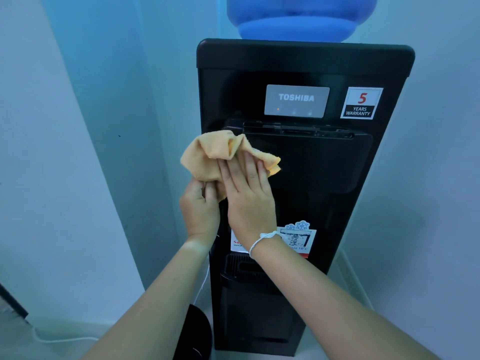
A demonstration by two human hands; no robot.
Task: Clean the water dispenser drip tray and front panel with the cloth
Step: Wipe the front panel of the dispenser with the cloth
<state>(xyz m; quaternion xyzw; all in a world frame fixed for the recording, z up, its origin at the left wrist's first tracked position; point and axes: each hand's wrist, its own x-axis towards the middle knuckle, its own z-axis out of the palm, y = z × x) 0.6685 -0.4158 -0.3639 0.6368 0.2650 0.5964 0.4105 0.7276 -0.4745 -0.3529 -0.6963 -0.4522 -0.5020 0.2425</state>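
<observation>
While the left hand [200, 206] is pinching the orange cloth's [210, 157] lower corner, the right hand [246, 193] is pressing it with straight, spread fingers against the black water dispenser's [324, 162] front panel, near its left edge.

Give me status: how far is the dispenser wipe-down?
Done: nothing shows as finished. In hand: the left hand grips the cloth's lower corner, while the right hand lies flat on the cloth at the front panel's left edge. Left: the rest of the panel and the drip tray below the wrists, untouched.
</observation>
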